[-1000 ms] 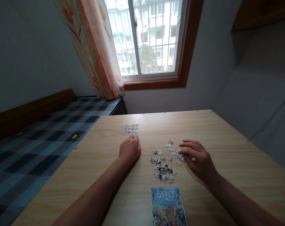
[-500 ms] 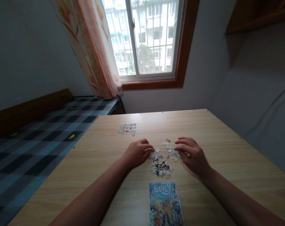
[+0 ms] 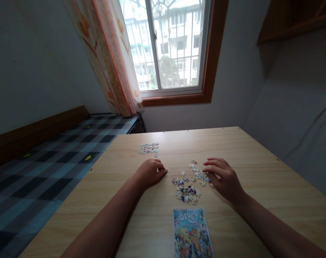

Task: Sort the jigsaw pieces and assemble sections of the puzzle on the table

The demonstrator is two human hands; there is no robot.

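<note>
My left hand (image 3: 151,173) pinches a small dark puzzle piece (image 3: 166,171) between thumb and fingertips, left of the loose pile. My right hand (image 3: 224,176) hovers over the right side of the pile with its fingers apart, holding nothing that I can see. Loose puzzle pieces (image 3: 188,191) lie heaped in the middle of the table, some face up and some showing pale backs. Farther off to the left, several pieces stand in rows as a laid-out group (image 3: 149,148). Part of the pile is hidden under my right fingers.
A flat box or card (image 3: 193,233) with "Bluey" lettering lies on the wooden table (image 3: 141,222) near its front edge. A bed with a checked cover (image 3: 57,157) stands along the left. Behind are a curtain (image 3: 109,57) and a window (image 3: 176,46).
My left hand has drawn away from the pile to the left with a puzzle piece in its fingertips. My right hand stays almost in place. The view has shifted slightly.
</note>
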